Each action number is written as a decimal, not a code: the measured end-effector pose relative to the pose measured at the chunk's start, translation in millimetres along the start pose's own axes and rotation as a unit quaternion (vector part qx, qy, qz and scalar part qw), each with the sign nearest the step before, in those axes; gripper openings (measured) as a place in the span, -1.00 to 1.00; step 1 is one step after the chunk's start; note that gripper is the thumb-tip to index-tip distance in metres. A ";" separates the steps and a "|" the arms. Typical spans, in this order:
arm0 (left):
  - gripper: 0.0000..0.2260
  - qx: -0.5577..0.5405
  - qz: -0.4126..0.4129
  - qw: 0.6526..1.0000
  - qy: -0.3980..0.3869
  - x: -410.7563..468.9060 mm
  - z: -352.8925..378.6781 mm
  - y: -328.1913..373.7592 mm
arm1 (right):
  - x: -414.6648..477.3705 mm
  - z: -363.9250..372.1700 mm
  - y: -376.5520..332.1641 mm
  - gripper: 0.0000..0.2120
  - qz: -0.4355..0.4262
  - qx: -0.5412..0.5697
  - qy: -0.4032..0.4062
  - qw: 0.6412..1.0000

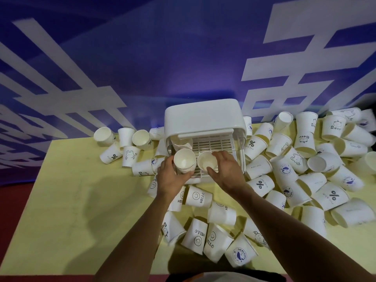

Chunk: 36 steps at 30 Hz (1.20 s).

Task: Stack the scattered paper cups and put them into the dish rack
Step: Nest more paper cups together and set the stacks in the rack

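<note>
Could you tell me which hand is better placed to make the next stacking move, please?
Right. The right hand holds a single cup right beside the stack of cups gripped by the left hand, in front of the dish rack; it probably only needs slipping in.

A yellow table (pixel 61 200) stands before a blue-and-white banner (pixel 142 58).

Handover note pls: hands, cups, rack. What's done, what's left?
Left hand grips a stack of cups at the open front of the dish rack.
Right hand holds a single cup beside that stack, over the rack's slatted tray.
Done: a few nested cups seem to lie inside the rack, at the left.
Left: rack both held loads, then stack the many loose cups on the yellow table, mostly right and front.
</note>
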<state>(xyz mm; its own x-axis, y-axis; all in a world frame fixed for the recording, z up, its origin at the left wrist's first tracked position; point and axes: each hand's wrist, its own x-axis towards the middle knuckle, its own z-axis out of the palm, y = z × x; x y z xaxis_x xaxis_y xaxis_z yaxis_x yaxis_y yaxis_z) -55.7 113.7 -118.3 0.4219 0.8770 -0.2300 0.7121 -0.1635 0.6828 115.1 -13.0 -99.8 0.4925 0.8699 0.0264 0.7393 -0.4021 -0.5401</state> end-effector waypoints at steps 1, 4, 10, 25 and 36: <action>-0.15 -0.001 0.000 1.000 0.001 -2.9 -2.7 -0.8 | -2.7 -1.1 -2.8 -0.54 -0.008 0.001 0.005 1.000; -0.19 -0.002 -0.002 1.000 0.008 -15.1 -12.3 -4.1 | -13.7 -0.9 -10.8 -0.60 -0.036 0.004 0.002 0.999; -0.56 -0.013 -0.024 1.000 0.006 -51.4 -23.5 -29.5 | -42.8 10.9 -19.8 -0.68 -0.049 0.011 -0.051 0.997; -0.56 0.139 -0.101 0.978 -0.116 -101.0 -30.6 -74.0 | -65.5 59.9 -32.4 -0.45 0.016 -0.103 -0.158 0.982; -0.39 0.185 -0.125 0.966 -0.128 -91.6 -23.4 -77.9 | -68.2 71.7 -32.3 -0.41 0.001 -0.137 -0.176 0.975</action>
<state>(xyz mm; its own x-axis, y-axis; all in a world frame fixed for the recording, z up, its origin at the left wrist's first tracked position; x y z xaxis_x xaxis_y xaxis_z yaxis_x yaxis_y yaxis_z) -163.0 56.7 -134.2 0.3017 0.7768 -0.5527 0.9419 -0.1529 0.2992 24.7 -38.9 -144.5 0.3416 0.8936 -0.2912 0.8569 -0.4234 -0.2940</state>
